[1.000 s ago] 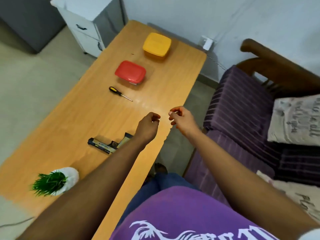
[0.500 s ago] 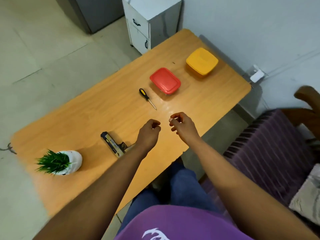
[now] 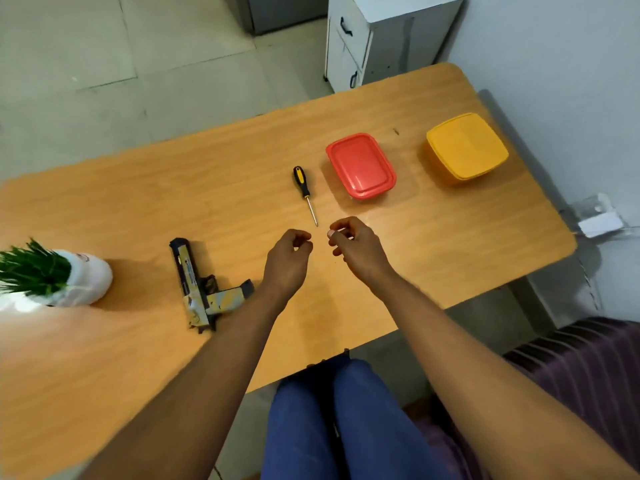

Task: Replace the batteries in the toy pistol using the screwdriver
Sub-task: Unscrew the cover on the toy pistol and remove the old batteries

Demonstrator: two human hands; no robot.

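Note:
The toy pistol point(image 3: 202, 289), black with yellow and grey camouflage, lies on its side on the wooden table point(image 3: 138, 202), just left of my left forearm. The screwdriver point(image 3: 304, 190), with a black and yellow handle, lies in the middle of the table, its tip pointing toward me. My left hand point(image 3: 287, 261) hovers over the table with its fingers curled, holding nothing. My right hand point(image 3: 353, 245) hovers beside it, fingers also curled and empty, a little below the screwdriver's tip. No batteries are visible.
A red lidded box point(image 3: 362, 166) sits right of the screwdriver, and a yellow lidded box point(image 3: 465, 148) lies farther right. A white pot with a green plant point(image 3: 52, 275) stands at the table's left. A white drawer cabinet point(image 3: 374, 36) stands behind the table, a purple sofa point(image 3: 588, 368) to my right.
The camera has swung left and down, so the table now lies square in front of me. Both hands keep the same curled pose over the table.

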